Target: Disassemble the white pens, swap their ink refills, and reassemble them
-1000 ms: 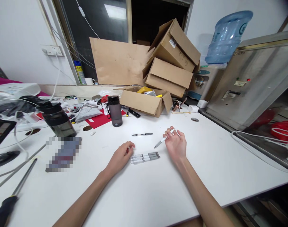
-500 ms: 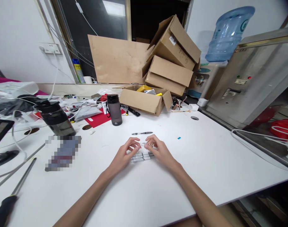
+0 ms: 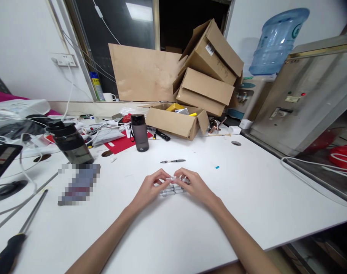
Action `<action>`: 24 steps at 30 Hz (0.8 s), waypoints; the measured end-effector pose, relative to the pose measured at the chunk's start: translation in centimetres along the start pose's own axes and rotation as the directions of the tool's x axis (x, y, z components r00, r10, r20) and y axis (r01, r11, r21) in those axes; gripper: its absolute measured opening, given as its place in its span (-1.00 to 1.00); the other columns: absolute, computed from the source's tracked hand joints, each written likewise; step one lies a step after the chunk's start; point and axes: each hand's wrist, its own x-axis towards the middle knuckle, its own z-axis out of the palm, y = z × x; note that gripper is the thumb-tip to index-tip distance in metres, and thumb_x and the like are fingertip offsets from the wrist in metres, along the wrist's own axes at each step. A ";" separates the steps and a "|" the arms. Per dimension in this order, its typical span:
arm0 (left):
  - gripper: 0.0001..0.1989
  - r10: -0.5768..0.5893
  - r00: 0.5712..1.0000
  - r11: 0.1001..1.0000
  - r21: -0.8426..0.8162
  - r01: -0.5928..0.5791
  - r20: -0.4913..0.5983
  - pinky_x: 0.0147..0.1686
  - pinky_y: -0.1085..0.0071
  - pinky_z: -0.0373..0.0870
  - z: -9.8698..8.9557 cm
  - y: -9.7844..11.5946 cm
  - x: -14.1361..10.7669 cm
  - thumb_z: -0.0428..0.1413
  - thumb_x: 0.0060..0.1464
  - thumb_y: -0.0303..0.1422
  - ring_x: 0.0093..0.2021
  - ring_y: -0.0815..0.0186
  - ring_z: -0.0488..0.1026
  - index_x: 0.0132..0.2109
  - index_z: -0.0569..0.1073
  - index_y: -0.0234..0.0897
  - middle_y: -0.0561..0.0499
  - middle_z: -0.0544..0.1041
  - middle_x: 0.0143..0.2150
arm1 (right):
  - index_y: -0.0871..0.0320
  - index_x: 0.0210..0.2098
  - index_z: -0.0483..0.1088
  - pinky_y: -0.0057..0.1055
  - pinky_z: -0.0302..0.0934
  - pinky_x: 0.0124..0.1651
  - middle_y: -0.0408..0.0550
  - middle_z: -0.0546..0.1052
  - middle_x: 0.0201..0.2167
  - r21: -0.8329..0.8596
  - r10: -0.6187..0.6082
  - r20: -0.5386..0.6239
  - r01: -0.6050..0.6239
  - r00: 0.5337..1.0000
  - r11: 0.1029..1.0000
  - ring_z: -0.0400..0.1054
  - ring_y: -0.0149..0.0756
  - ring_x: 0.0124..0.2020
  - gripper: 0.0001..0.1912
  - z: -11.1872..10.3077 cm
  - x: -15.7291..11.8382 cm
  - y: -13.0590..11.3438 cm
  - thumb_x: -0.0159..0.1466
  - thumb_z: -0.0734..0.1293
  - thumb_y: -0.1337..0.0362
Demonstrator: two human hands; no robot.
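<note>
My left hand [image 3: 152,189] and my right hand [image 3: 194,185] meet over the white table, with thumbs and fingers pinched together. Between their fingertips is a small clear piece [image 3: 172,179] that looks like part of a pen; the fingers cover most of it. Just below lie several clear pens [image 3: 171,191] side by side, partly hidden by the hands. Beyond the fingertips a single dark-and-clear pen [image 3: 172,161] rests crosswise on the table.
A dark bottle [image 3: 139,133] and an open cardboard box [image 3: 170,121] stand behind. Leftward are another bottle [image 3: 70,142], a blurred-out flat object [image 3: 80,184] and a screwdriver [image 3: 33,213]. A blue scrap [image 3: 217,167] lies to the right on the table [image 3: 247,198].
My hands have closed in on each other, and their fingertips now pinch the small piece together. The whole view has shifted slightly.
</note>
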 end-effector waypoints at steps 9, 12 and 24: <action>-0.74 -0.034 0.983 0.991 -0.136 0.009 -0.179 -0.20 0.33 0.44 -1.9 -0.4 0.5 0.16 0.25 -0.11 -0.09 0.15 0.56 -0.13 0.42 -0.22 -0.11 0.66 -0.10 | 0.04 -0.14 0.50 -0.26 0.27 -0.04 -0.06 0.55 -0.22 0.260 0.139 -0.325 -0.053 0.935 0.964 0.43 -0.17 -0.20 -0.74 -1.5 1.1 2.9 0.37 0.30 0.02; -0.75 -0.037 0.983 0.988 -0.151 0.010 -0.181 -0.17 0.32 0.43 -2.3 -0.6 0.7 0.17 0.24 -0.13 -0.13 0.18 0.56 -0.12 0.43 -0.21 -0.09 0.65 -0.10 | 0.05 -0.17 0.55 -0.24 0.27 0.00 -0.03 0.57 -0.18 0.295 0.136 -0.295 -0.045 0.946 0.954 0.44 -0.16 -0.16 -0.75 -1.8 1.2 3.3 0.34 0.34 0.04; -0.74 -0.052 0.994 0.996 0.069 0.060 -0.100 -0.09 0.32 0.39 -2.6 -0.9 0.8 0.12 0.24 -0.10 -0.07 0.14 0.53 -0.13 0.48 -0.19 -0.03 0.60 -0.13 | 0.12 -0.19 0.58 -0.27 0.27 -0.01 0.00 0.62 -0.18 0.269 0.191 -0.175 -0.139 0.966 0.953 0.47 -0.17 -0.11 -0.75 -2.0 0.9 4.1 0.29 0.40 0.09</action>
